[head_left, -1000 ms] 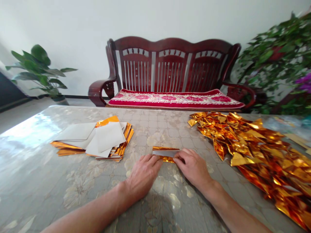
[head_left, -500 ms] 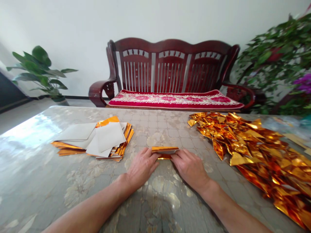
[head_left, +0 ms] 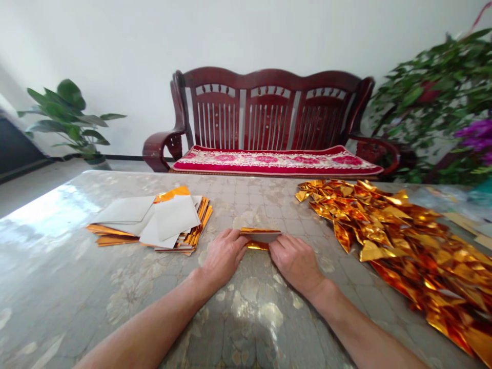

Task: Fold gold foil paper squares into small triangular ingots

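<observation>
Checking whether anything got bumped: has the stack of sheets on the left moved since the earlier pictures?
No. The stack of sheets keeps its place against the flower print on the table; both shift slightly together in view.

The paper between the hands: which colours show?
The paper shows grey and shiny gold; head view.
</observation>
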`<state>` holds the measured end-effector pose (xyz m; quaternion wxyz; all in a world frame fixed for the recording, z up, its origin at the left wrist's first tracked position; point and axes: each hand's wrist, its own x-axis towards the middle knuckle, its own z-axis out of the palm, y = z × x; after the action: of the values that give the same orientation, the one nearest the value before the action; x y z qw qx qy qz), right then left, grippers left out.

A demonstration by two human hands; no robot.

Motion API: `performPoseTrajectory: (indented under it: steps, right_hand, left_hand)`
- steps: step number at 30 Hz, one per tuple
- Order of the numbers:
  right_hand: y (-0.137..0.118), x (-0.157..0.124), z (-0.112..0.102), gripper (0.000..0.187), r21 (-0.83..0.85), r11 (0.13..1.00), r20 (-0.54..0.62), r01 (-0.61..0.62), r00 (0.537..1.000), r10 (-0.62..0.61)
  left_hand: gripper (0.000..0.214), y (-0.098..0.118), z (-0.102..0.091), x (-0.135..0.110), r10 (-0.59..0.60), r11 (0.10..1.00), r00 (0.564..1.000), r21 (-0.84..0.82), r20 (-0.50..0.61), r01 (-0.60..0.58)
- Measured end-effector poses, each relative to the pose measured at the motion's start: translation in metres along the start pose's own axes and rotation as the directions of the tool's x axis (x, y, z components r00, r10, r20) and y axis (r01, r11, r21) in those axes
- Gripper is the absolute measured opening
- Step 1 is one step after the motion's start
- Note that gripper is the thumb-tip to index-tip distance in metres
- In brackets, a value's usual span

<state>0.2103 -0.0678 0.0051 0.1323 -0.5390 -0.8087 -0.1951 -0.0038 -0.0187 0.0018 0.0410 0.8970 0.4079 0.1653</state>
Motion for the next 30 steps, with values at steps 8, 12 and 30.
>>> performPoseTrajectory:
  steps: [8,12,30]
  right_hand:
    - [-0.003,0.002,-0.007,0.010,0.007,1.000,0.096,-0.022,0.995,0.021]
    - [-0.005,0.003,-0.004,0.010,-0.032,0.999,0.104,0.013,0.994,-0.009]
    - [0.012,0.005,-0.014,0.013,0.537,0.830,0.007,-0.153,0.984,0.177]
  left_hand:
    - [0.025,0.002,-0.001,0.001,-0.011,0.999,1.000,0.038,-0.007,0.011]
    - [0.025,0.002,-0.001,0.001,-0.008,0.998,1.000,0.058,-0.006,0.008]
    - [0.017,0.004,-0.005,-0.001,-0.162,0.940,0.953,-0.335,-0.257,0.069]
